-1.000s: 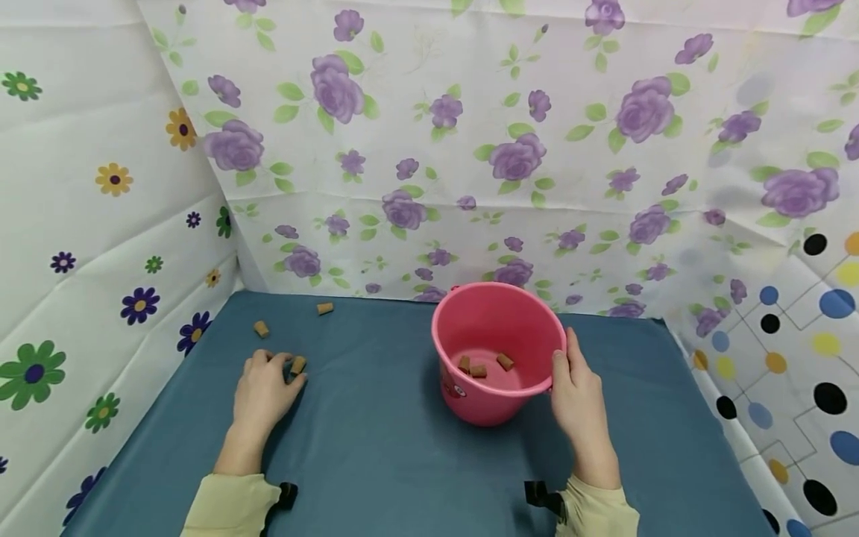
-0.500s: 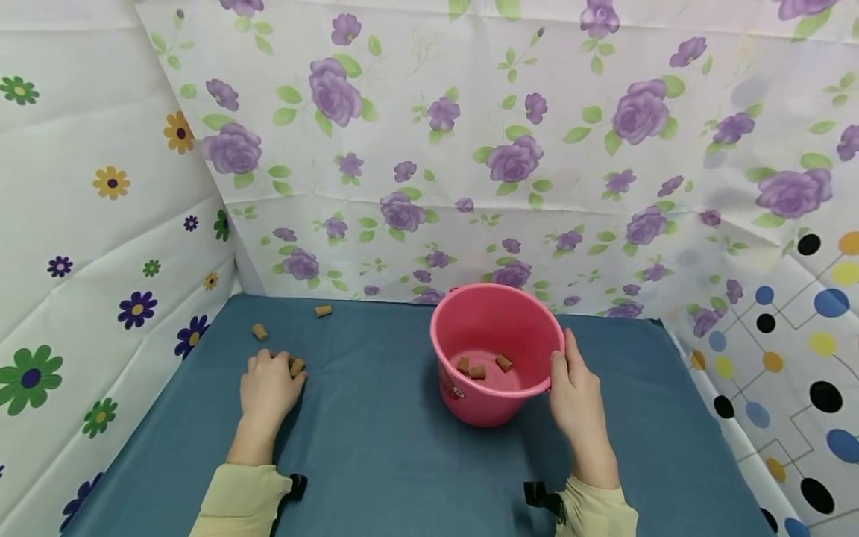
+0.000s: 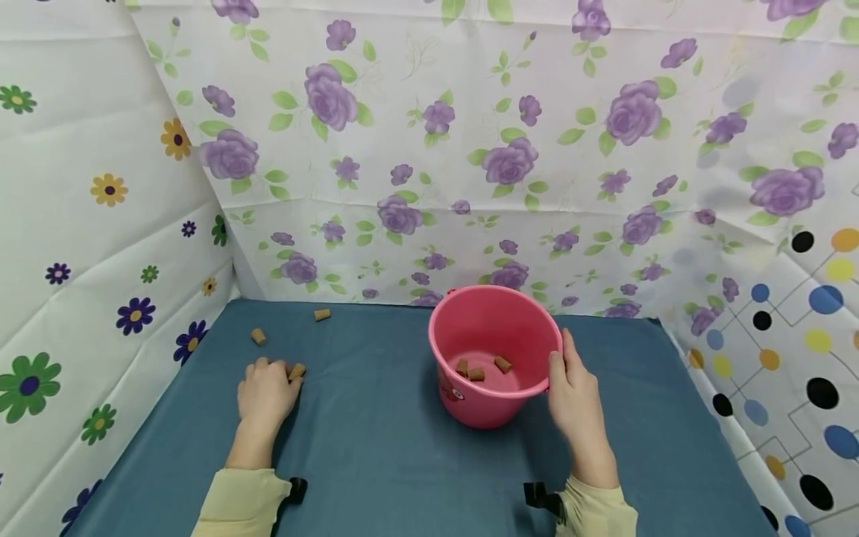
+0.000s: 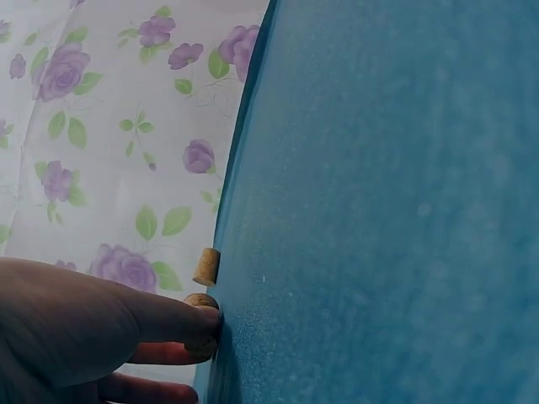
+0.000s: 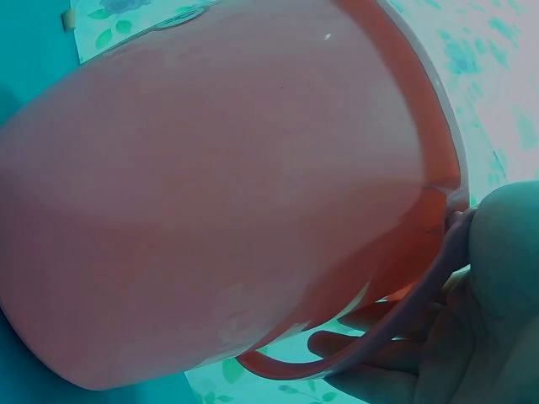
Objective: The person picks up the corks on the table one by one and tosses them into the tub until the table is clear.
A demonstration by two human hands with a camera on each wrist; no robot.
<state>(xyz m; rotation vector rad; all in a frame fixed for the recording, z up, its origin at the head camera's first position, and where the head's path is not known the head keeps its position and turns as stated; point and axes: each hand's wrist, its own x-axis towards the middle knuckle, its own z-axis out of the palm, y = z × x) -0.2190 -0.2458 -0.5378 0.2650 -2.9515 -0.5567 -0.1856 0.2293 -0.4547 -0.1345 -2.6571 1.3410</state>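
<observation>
In the head view my left hand (image 3: 265, 399) is low over the table at the left, pinching a cork (image 3: 297, 371) between thumb and fingers. The left wrist view shows the thumb along this cork (image 4: 202, 300) and fingertips behind it. My right hand (image 3: 579, 406) holds a pink bucket (image 3: 478, 412) by its right rim. Seen from the right wrist, the bucket's handle (image 5: 387, 326) hangs down by the palm, with fingers behind it. The bucket stands upright, slightly tilted in view, and several corks (image 3: 502, 364) lie on its bottom.
Two loose corks lie farther back: one cork (image 3: 258, 337) at the left and another cork (image 3: 322, 315) near the back edge. A blue-green cloth (image 3: 382, 462) covers the table. Flowered sheets (image 3: 403, 149) rise behind it and at the left, a dotted sheet (image 3: 778, 388) at the right.
My left fingers have closed in on the cork, and the hand has shifted slightly right. My right hand keeps its hold on the bucket, and the view has tipped a little.
</observation>
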